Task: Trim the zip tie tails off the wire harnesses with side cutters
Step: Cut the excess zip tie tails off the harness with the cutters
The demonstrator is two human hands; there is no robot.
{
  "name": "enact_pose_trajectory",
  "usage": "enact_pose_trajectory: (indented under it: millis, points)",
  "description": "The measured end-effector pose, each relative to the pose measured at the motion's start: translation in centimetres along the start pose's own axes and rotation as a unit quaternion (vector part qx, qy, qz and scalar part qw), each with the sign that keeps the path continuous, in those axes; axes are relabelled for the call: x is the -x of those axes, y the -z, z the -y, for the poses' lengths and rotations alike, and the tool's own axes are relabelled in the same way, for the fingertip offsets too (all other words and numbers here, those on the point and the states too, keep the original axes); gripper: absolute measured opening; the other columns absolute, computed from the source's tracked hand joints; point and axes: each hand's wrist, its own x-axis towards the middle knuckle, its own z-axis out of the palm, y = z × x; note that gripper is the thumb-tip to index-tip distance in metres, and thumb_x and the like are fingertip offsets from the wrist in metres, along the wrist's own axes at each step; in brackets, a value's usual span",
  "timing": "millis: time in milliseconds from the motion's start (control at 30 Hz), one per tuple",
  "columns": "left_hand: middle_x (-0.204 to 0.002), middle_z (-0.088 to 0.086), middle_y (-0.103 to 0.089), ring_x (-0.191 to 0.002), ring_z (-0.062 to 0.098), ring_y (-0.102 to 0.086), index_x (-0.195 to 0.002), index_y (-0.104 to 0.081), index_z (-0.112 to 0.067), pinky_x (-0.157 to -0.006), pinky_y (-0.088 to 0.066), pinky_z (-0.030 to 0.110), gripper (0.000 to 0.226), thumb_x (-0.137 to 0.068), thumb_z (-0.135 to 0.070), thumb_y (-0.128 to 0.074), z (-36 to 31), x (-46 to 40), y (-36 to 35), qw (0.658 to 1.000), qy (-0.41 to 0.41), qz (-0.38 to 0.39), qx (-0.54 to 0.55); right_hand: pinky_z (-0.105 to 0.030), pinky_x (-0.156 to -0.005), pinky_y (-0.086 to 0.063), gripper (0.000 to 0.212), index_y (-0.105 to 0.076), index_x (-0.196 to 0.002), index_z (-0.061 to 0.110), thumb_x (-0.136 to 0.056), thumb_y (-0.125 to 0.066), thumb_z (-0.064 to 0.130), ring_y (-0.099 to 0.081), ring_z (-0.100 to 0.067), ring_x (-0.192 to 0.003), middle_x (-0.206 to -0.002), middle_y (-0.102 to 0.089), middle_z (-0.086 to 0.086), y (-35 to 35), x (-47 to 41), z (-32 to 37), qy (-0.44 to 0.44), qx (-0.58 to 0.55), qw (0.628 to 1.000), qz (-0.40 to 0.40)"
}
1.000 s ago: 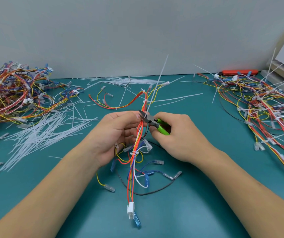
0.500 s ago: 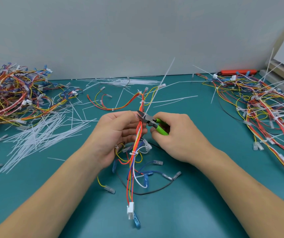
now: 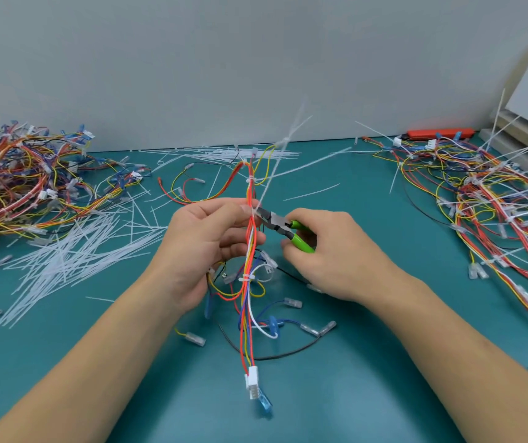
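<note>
My left hand [image 3: 206,243] grips a multicoloured wire harness [image 3: 247,302] upright over the teal table, fingers curled round the bundle. My right hand [image 3: 329,255] holds green-handled side cutters [image 3: 283,227], and their jaws sit at the base of a long white zip tie tail [image 3: 277,167] that sticks up from the bundle just beside my left fingertips. A second tie tail [image 3: 304,164] slants off to the right from a tie higher up. A trimmed tie [image 3: 246,278] wraps the bundle lower down. The harness ends in a white connector [image 3: 252,380] near the table.
A heap of harnesses [image 3: 23,187] lies at the left, with a spread of cut white tie tails [image 3: 74,257] beside it. Another heap of harnesses with long tails [image 3: 492,199] fills the right. An orange tool [image 3: 438,133] lies at the back wall.
The harness and both hands have risen slightly. The tall tie tail has swung and now blurs against the wall, with the cutter jaws still at its base.
</note>
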Motion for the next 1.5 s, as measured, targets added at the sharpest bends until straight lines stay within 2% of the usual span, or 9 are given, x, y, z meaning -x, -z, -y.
enact_pose_trajectory:
  millis: [100,300,433,600,800,1000,1133,1300,1500]
  points:
    - [-0.077,0.008,-0.072,-0.064,0.017,-0.074,-0.095,-0.077,-0.007,-0.051,-0.053,0.020,0.015,-0.094,-0.008,-0.062,0.07,0.20,-0.08,1.000,0.016,0.014,0.011,-0.042,-0.068,-0.051,0.008,-0.059,-0.086,0.029,-0.091,-0.064,0.033,-0.052,-0.014,-0.067,-0.067,-0.056,0.013,-0.37,-0.01,0.05,-0.002,-0.019,1.000,-0.007]
    - [-0.077,0.006,-0.073,-0.062,0.015,-0.072,-0.082,-0.081,-0.013,-0.054,-0.056,0.020,0.023,-0.094,-0.008,-0.062,0.20,0.26,-0.15,0.997,0.041,0.052,0.031,-0.041,-0.070,-0.052,0.004,-0.062,-0.089,0.030,-0.091,-0.065,0.032,-0.054,-0.015,-0.069,-0.067,-0.056,0.010,-0.46,-0.04,0.08,0.000,-0.029,0.999,-0.015]
    - [-0.080,0.006,-0.075,-0.057,0.012,-0.067,-0.085,-0.082,-0.014,-0.056,-0.055,0.020,0.014,-0.076,-0.018,-0.072,0.21,0.15,-0.02,0.995,0.052,0.071,0.041,-0.039,-0.067,-0.051,0.003,-0.062,-0.090,0.031,-0.090,-0.064,0.033,-0.053,-0.014,-0.067,-0.069,-0.057,0.012,-0.43,0.00,0.01,-0.001,-0.022,1.000,-0.014]
    - [-0.082,0.005,-0.075,-0.057,0.010,-0.066,-0.094,-0.082,-0.011,-0.056,-0.055,0.020,0.021,-0.077,-0.019,-0.073,0.32,-0.05,0.39,0.990,0.070,0.105,0.056,-0.040,-0.064,-0.050,0.005,-0.062,-0.088,0.033,-0.089,-0.062,0.038,-0.052,-0.015,-0.064,-0.067,-0.057,0.008,-0.19,-0.01,-0.23,-0.008,-0.021,1.000,-0.016]
    - [-0.081,0.003,-0.074,-0.058,0.009,-0.066,-0.099,-0.081,-0.009,-0.054,-0.054,0.019,0.023,-0.079,-0.018,-0.073,0.30,-0.14,0.62,0.989,0.077,0.113,0.051,-0.040,-0.058,-0.045,0.030,-0.052,-0.073,0.024,-0.094,-0.059,0.045,-0.047,-0.022,-0.060,-0.061,-0.052,0.005,-0.30,0.00,-0.31,-0.025,-0.019,0.999,-0.011]
    - [-0.080,0.004,-0.074,-0.057,0.010,-0.066,-0.098,-0.080,-0.010,-0.055,-0.055,0.019,0.022,-0.080,-0.018,-0.073,0.27,-0.13,0.62,0.990,0.077,0.103,0.064,-0.045,-0.058,-0.050,0.038,-0.063,-0.084,0.017,-0.091,-0.051,0.053,-0.051,-0.029,-0.063,-0.061,-0.053,-0.004,-0.09,-0.22,-0.02,-0.043,0.012,0.999,-0.006]
    - [-0.078,0.004,-0.072,-0.057,0.010,-0.065,-0.099,-0.081,-0.010,-0.056,-0.055,0.020,0.022,-0.080,-0.019,-0.072,0.32,-0.04,0.58,0.990,0.075,0.108,0.056,-0.045,-0.063,-0.052,0.026,-0.061,-0.083,0.023,-0.097,-0.060,0.045,-0.052,-0.026,-0.066,-0.062,-0.055,0.001,-0.15,-0.06,-0.29,-0.027,0.011,0.999,-0.031]
    - [-0.079,0.005,-0.072,-0.059,0.010,-0.064,-0.096,-0.083,-0.013,-0.057,-0.054,0.021,0.024,-0.077,-0.022,-0.073,0.50,0.01,0.38,0.989,0.083,0.111,0.052,-0.047,-0.097,-0.041,0.004,-0.062,-0.098,0.038,-0.095,-0.062,0.039,-0.060,-0.016,-0.093,-0.088,-0.067,0.013,-0.38,0.07,0.07,-0.030,0.052,0.998,-0.033]
    - [-0.080,0.004,-0.073,-0.058,0.009,-0.064,-0.098,-0.083,-0.013,-0.057,-0.054,0.021,0.023,-0.079,-0.022,-0.072,0.59,-0.07,0.38,0.990,0.075,0.113,0.042,-0.044,-0.087,-0.049,0.003,-0.064,-0.097,0.035,-0.094,-0.063,0.034,-0.059,-0.019,-0.088,-0.082,-0.066,0.012,-0.25,0.07,0.10,-0.024,0.023,0.999,-0.027]
